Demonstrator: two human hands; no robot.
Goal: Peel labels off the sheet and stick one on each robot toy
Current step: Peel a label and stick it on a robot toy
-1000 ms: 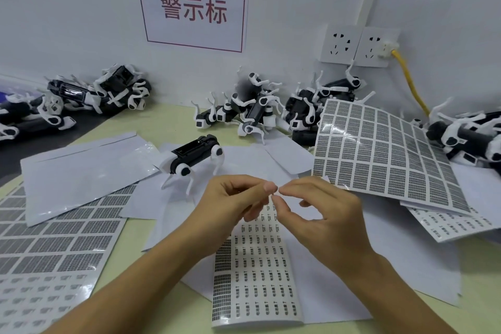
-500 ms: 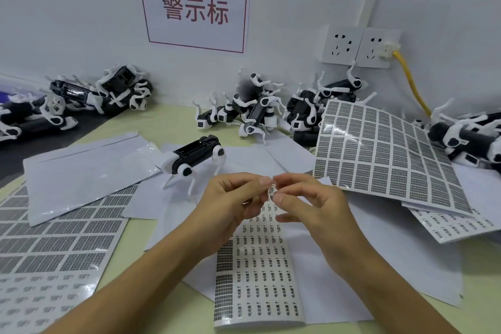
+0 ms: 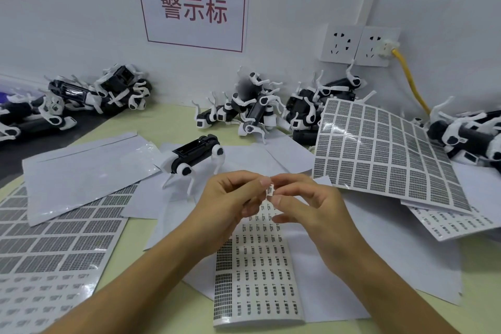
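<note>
Label — pinched between fingertips of left hand and right hand — above the sheet.

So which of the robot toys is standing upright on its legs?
The lone robot toy just beyond the left hand, standing on the white sheets. The others lie tumbled in heaps along the wall.
</note>
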